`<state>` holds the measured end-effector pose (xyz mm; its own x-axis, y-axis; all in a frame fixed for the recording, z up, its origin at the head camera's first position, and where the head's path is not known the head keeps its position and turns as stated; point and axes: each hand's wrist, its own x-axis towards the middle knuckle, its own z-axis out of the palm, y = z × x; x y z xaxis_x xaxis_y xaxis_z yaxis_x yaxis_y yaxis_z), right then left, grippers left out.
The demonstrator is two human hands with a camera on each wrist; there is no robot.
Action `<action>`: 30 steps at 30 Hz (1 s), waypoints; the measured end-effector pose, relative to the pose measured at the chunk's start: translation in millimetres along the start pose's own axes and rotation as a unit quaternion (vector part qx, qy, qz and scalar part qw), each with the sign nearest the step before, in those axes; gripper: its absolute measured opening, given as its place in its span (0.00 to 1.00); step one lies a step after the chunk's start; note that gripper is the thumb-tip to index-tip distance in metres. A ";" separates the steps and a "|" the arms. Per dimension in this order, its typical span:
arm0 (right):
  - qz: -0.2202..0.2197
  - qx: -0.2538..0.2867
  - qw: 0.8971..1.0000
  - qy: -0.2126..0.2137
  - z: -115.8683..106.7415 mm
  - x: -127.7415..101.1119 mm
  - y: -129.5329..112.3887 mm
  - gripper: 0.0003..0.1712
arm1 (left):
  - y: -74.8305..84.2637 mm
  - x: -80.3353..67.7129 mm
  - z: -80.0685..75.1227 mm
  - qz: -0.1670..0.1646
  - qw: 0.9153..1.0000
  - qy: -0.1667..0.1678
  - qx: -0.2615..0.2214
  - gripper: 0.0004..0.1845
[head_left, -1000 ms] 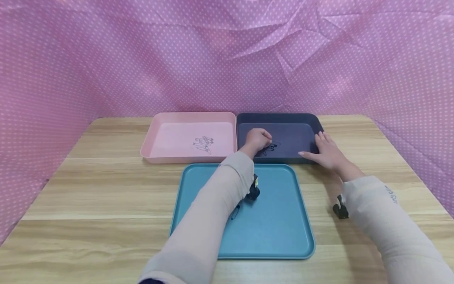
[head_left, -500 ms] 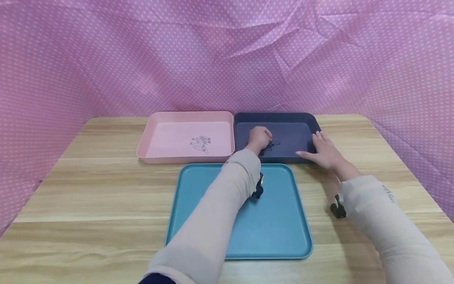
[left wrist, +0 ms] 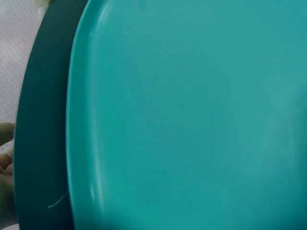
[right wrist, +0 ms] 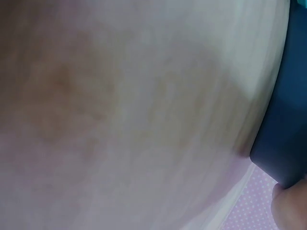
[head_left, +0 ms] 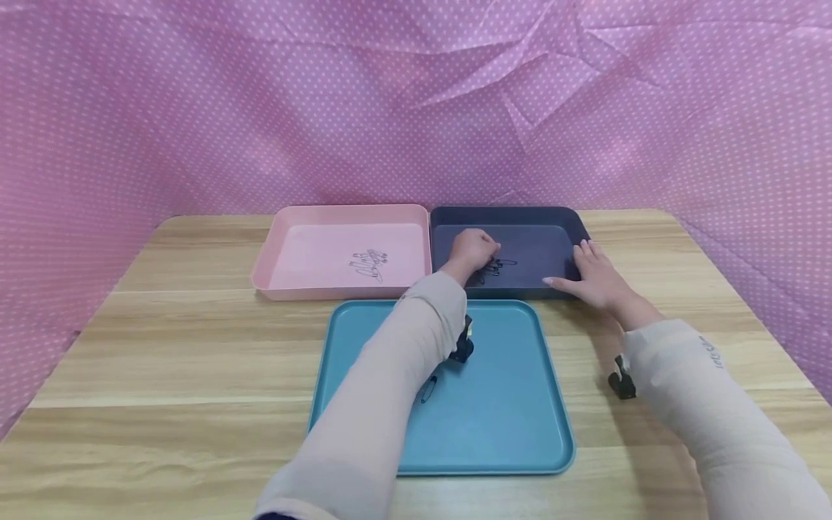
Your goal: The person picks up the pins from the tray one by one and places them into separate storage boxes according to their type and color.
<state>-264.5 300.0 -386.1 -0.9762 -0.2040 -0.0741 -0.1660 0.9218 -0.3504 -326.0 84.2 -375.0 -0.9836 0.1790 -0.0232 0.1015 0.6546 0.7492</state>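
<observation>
- Pink dotted cloth [head_left: 260, 108] hangs behind and to both sides of a pale wooden worktop [head_left: 162, 347].
- Nearest the person lies a teal tray [head_left: 507, 404], with one small clip [head_left: 428, 390] on its floor beside the left sleeve.
- Behind it stand a pink tray [head_left: 325, 249] holding a loose cluster of clips [head_left: 369, 266], and just beside that a dark blue tray [head_left: 539, 249].
- Right hand [head_left: 598, 278] rests flat, fingers straight, against the dark tray's right rim.
- Left hand [head_left: 473, 251] is curled inside the dark tray, fingertips down on a heap of dark clips [head_left: 497, 267]; whether one is pinched I cannot tell.
- Those clips look light, stiff, thin and slippery, so probably best pinched by one wire loop.
</observation>
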 end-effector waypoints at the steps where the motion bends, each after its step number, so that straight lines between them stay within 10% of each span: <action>1: 0.001 -0.001 1.000 0.000 -0.3 -0.2 0.0 0.56 | 0.4 -0.6 -1.2 0.000 1.000 -0.002 -0.008 0.11; 12: 0.003 -0.004 1.000 -0.004 -1.4 -0.7 -1.4 0.57 | 6.7 -24.3 -22.8 -0.013 0.987 -0.067 -0.148 0.12; 30: 0.002 -0.009 1.000 -0.005 -0.9 -1.1 -1.1 0.57 | -14.7 -74.9 -60.0 -0.007 0.977 -0.134 -0.168 0.13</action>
<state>-263.4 299.5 -384.7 -0.9753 -0.2041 -0.0843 -0.1655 0.9283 -0.3328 -262.8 17.1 -344.6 -0.9055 0.3876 -0.1730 -0.0101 0.3877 0.9217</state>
